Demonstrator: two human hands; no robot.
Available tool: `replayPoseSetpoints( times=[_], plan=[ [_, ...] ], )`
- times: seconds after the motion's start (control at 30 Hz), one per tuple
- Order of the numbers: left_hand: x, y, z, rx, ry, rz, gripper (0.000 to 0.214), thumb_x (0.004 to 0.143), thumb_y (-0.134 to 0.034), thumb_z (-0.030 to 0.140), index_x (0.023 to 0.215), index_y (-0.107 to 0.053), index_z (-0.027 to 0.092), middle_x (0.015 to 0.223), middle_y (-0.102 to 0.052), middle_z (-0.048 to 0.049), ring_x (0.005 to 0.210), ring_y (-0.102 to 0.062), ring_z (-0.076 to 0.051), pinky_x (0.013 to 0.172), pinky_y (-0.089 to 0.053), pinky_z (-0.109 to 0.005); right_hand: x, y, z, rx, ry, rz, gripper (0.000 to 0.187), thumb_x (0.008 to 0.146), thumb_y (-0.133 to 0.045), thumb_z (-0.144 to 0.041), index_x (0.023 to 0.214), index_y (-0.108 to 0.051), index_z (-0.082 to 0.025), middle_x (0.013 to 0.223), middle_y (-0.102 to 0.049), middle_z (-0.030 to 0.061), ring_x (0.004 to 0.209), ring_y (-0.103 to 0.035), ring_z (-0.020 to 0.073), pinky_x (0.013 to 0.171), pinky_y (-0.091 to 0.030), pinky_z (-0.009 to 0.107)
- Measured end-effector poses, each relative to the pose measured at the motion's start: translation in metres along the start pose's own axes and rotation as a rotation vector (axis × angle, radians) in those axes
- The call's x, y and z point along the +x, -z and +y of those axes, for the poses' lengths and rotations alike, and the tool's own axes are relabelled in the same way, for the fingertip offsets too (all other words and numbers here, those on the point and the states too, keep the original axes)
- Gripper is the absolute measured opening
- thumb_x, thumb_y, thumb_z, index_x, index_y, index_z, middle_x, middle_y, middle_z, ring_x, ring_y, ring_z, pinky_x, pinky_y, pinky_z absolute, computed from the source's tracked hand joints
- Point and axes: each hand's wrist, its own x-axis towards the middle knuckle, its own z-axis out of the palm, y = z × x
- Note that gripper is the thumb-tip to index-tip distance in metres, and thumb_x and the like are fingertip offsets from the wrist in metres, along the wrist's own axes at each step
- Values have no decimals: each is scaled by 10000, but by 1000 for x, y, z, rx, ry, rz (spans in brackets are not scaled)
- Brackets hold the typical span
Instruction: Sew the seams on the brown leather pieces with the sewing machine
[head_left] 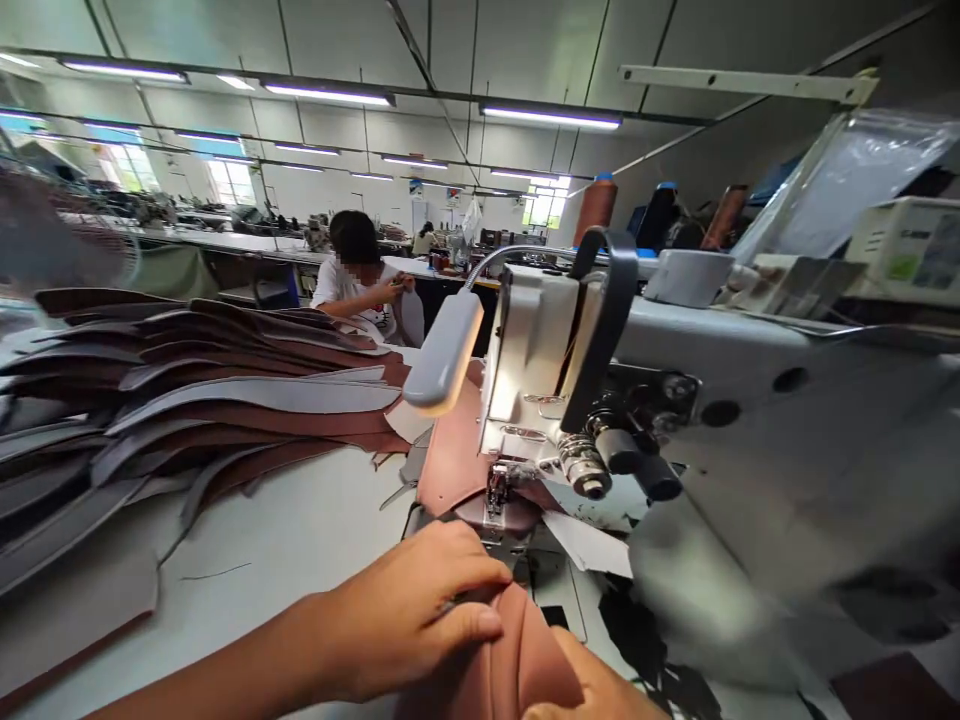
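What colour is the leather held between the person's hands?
The leather is a reddish tan brown, shown clearly in the head view.

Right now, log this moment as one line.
left hand: on leather panel | right hand: on panel | nearby: industrial sewing machine, stacked leather pieces

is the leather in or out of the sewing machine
In: the leather piece, held by the left hand and right hand, runs under the sewing machine's presser foot.

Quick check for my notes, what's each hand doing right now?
Left hand: closed, gripping the brown leather piece.
Right hand: against the same leather, mostly out of view; grip cannot be told.
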Motion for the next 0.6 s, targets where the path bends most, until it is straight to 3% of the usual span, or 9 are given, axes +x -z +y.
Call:
replayPoseSetpoints(
  times=[0.07,0.13,0.2,0.3,0.4,0.5,0.6],
  plan=[
    [10,6,3,-220,-2,-86,296,892,-443,365,1134,-585,269,1061,-586,-15,998,-516,-174,925,-380,-282,-3,11,6,38,-91,-48,384,812,-622,-445,1030,-598,-130,862,-632,34,719,-601,133,591,-496,239],
    [20,6,0,-348,20,-132,280,846,-454,400,992,-616,225,987,-566,-6,952,-512,-157,897,-386,-251,-6,18,9,64,-180,-63,380,689,-729,-441,924,-637,-157,759,-629,6,649,-580,124,508,-431,193],
    [28,4,-5,-400,57,-182,278,783,-482,446,801,-575,186,818,-521,14,797,-497,-128,744,-418,-204,-5,22,7,89,-251,-54,338,616,-771,-405,847,-655,-187,681,-610,-14,592,-552,114,470,-387,178],
    [36,4,-12,-389,192,-219,286,693,-559,455,694,-480,179,607,-417,56,565,-386,-88,477,-308,-161,6,22,-8,138,-309,-22,387,619,-757,-365,960,-649,-218,634,-588,-41,543,-536,107,481,-399,178],
    [43,14,-18,-279,289,-109,298,619,-658,412,655,-481,174,555,-370,69,529,-319,-82,439,-226,-175,24,23,-30,139,-335,121,533,656,-711,-289,1167,-564,-242,673,-614,-43,615,-579,130,574,-459,203],
    [51,28,-26,-198,287,-42,274,614,-668,399,594,-536,160,547,-413,53,541,-363,-92,472,-265,-186,36,27,-40,74,-213,278,398,691,-647,-199,1082,-647,-271,866,-695,-16,842,-636,156,804,-484,234],
    [59,38,-34,-149,264,35,225,639,-636,376,590,-597,160,547,-481,38,569,-457,-117,538,-354,-199,42,29,-34,10,-29,336,372,782,-550,-188,1117,-654,-310,1035,-686,-15,908,-644,147,853,-480,238]
  ],
)
